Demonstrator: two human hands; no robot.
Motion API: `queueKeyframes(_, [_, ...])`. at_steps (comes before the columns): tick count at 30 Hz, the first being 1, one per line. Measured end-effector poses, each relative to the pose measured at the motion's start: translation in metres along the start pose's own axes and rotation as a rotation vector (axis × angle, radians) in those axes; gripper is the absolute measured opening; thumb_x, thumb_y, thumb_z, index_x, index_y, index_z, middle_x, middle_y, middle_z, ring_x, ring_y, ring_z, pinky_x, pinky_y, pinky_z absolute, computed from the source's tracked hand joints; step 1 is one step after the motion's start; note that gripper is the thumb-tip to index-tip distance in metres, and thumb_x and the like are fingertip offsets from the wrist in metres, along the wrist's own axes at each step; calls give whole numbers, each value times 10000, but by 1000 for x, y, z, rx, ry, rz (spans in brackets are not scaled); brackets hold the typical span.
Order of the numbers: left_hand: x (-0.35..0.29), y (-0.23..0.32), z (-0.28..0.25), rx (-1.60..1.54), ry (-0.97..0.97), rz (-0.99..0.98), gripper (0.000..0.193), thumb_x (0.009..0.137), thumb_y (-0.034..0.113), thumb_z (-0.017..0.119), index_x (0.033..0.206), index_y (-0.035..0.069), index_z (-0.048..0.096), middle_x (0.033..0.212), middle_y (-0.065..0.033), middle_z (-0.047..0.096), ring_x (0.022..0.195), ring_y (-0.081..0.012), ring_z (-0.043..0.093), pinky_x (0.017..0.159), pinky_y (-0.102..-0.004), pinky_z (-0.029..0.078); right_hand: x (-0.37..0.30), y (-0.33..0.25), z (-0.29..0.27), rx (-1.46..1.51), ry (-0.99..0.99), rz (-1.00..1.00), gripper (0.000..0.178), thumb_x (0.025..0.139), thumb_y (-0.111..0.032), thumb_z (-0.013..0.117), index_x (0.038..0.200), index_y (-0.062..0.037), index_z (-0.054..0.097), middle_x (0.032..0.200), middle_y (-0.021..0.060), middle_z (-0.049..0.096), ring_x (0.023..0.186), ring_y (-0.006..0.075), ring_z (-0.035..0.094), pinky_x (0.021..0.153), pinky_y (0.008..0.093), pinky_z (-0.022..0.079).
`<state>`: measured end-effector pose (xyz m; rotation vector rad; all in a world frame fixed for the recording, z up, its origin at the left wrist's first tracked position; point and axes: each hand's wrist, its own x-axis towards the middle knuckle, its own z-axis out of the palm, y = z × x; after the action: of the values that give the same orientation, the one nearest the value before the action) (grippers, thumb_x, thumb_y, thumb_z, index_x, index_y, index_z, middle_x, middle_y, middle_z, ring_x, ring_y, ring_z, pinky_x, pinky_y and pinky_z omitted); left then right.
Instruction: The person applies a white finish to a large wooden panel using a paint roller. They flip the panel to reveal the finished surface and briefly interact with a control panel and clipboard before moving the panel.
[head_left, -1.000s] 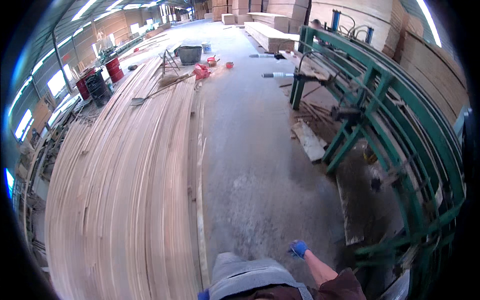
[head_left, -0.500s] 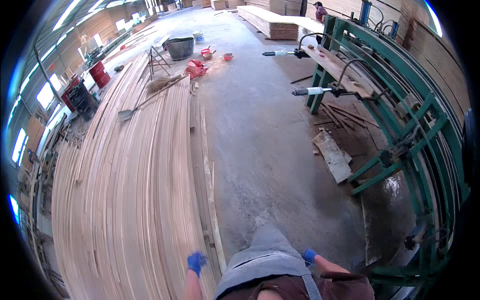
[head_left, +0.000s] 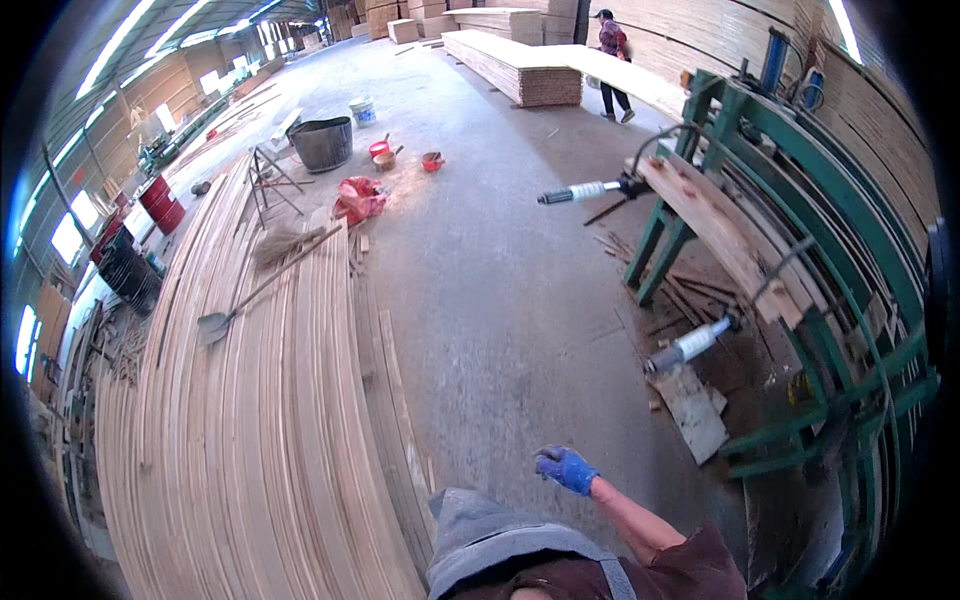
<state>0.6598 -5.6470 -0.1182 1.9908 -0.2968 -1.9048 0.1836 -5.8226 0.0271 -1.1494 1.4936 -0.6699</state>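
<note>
My right hand [head_left: 567, 469], in a blue glove, reaches forward over the concrete floor in front of my grey apron [head_left: 500, 535]. Its fingers are loosely bent and somewhat apart, and I see nothing in them. My left hand is out of view. On my left lies a wide layer of long, pale wooden strips [head_left: 250, 430]. To the right stands a green metal machine frame [head_left: 790, 135] with a wooden board [head_left: 700, 215] on it. Two handheld air tools [head_left: 580, 193] hang out from this frame on bent arms, the nearer one ahead and to the right of my right hand.
A shovel [head_left: 213, 325] and a straw broom [head_left: 285, 245] lie across the strips. Beyond are a black tub [head_left: 322, 147], a red bag [head_left: 359, 200] and drums [head_left: 161, 205]. Scrap wood [head_left: 692, 415] litters the floor by the machine. A person [head_left: 613, 65] walks near stacked boards [head_left: 515, 72].
My right hand has swung forward from beside my body, and my left hand has left the view. The machine appears nearer. The person at the back has come further into sight.
</note>
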Motion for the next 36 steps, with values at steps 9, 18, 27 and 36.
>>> queueKeyframes(9, [193,345,82,61,-30,-3,171,900,228,515,876,106,632,726,-88,627,729,-305,668,665,-447,533,292,-206,-133,-635,147,-151,310,933,-320,573,1149,-114,656,1078,166,680,972,355,655,839,419,525])
queueKeyframes(18, [302,934,282,-24,-110,545,239,941,300,519,1028,96,610,900,-117,688,782,-328,673,728,-474,551,509,-330,-366,-699,484,-308,255,901,-270,581,1077,-109,672,980,147,700,855,338,681,730,433,549])
queueKeyframes(27, [394,969,455,336,-122,25,179,903,205,516,873,108,663,811,-66,669,706,-262,643,642,-438,538,738,-353,-556,-666,151,-120,400,944,-370,481,1170,-82,642,1114,166,671,1011,348,645,897,451,502])
queueKeyframes(36, [524,1233,706,457,-163,56,179,893,205,509,882,107,659,809,-87,658,748,-283,632,635,-472,516,978,-194,-758,-397,423,200,414,944,-395,501,1130,-52,641,1103,188,674,980,358,658,859,443,520])
